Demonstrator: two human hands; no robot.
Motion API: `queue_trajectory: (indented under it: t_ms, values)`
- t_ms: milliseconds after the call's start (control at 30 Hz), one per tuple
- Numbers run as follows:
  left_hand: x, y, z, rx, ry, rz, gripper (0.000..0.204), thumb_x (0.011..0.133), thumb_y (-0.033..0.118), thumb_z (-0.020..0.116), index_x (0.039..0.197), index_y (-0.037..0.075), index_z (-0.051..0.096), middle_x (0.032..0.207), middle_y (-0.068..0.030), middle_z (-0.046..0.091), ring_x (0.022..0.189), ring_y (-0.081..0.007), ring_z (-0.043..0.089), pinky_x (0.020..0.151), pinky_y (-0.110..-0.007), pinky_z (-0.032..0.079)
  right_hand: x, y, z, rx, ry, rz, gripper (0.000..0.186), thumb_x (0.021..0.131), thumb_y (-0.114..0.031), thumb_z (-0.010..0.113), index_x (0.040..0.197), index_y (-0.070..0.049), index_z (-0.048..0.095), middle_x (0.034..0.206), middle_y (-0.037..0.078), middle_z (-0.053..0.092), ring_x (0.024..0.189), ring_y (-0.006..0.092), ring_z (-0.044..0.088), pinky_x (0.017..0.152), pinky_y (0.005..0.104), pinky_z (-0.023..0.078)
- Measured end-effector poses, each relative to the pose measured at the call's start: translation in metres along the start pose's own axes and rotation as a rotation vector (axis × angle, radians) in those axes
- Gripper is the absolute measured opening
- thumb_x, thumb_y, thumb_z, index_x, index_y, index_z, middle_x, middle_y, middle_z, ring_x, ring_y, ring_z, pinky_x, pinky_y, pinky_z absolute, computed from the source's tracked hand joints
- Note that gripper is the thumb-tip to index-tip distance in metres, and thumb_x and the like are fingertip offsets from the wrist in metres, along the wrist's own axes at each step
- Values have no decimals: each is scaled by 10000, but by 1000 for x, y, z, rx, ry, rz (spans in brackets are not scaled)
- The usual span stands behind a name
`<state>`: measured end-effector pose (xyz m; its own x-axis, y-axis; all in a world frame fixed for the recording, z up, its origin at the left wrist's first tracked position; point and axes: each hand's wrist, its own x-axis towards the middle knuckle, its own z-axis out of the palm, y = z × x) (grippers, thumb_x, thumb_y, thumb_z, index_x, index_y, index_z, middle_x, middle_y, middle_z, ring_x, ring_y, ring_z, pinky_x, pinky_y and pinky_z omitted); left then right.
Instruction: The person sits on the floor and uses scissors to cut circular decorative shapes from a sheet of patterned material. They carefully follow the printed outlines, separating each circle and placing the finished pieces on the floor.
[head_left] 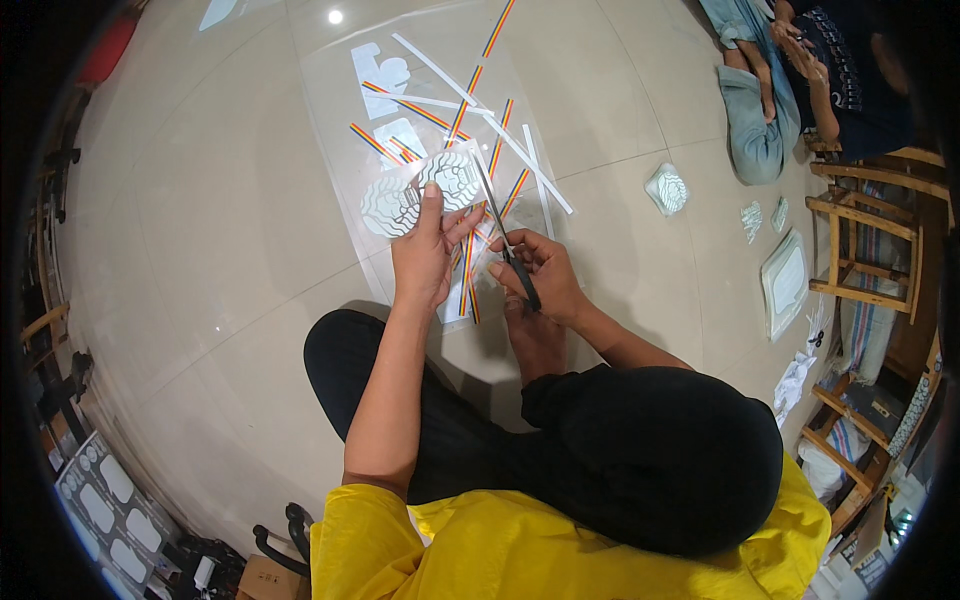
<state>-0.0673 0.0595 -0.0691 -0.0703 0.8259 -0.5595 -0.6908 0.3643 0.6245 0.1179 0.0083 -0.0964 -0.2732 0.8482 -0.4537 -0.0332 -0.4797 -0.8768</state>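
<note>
My left hand pinches a clear sheet bearing silver-white wavy sticker shapes, thumb on top. My right hand grips black-handled scissors, whose long blades lie along the right edge of that sheet. Whether the blades are parted is too small to tell. Under and beyond my hands a transparent plastic sheet lies on the floor. Scattered over it are rainbow-striped strips, white strips and pale blue-white cut-out pieces.
Small stacks of wavy stickers and a larger pile of clear sheets sit on the tiled floor to the right. Wooden chairs line the right side. Another person sits at the upper right. A grey patterned sheet leans at the lower left.
</note>
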Motion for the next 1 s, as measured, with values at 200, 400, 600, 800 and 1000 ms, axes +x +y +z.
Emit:
queue_trajectory:
  t_ms: [200,400,600,800,1000]
  values:
    - [0,0,0,11,-1,6,501,1080,286,652,1401,-69,506,1258,-192,661,1094,-308,730,938,-385,664,0,1,5,48,37,-31,327,937,-139,831,1183,-10,658,793,-22,655,661,19,555,575,211,417]
    - [1,0,-2,26,-27,9,541,1091,300,631,1464,-56,466,1302,-214,655,1117,-324,730,971,-410,646,-3,-5,2,56,-7,15,274,970,-92,779,1201,-13,655,937,-25,667,798,26,580,696,216,473]
    - [2,-1,-2,25,-39,21,536,1095,293,625,1473,-48,456,1303,-211,658,1134,-322,727,972,-421,648,-2,-3,2,39,9,-24,284,962,-102,793,1194,-11,656,894,-23,666,750,22,573,658,217,459]
    - [1,0,-1,6,-34,15,499,1094,278,624,1436,-53,475,1288,-204,667,1155,-333,723,944,-397,663,0,3,4,15,47,-72,302,941,-128,829,1159,4,668,788,-20,654,646,16,554,566,213,420]
    - [0,0,1,20,-35,16,543,1088,306,638,1452,-56,462,1277,-221,662,1125,-332,731,958,-415,652,-1,-3,5,8,66,-49,302,939,-142,833,1152,-2,673,756,-28,645,637,15,549,558,210,408]
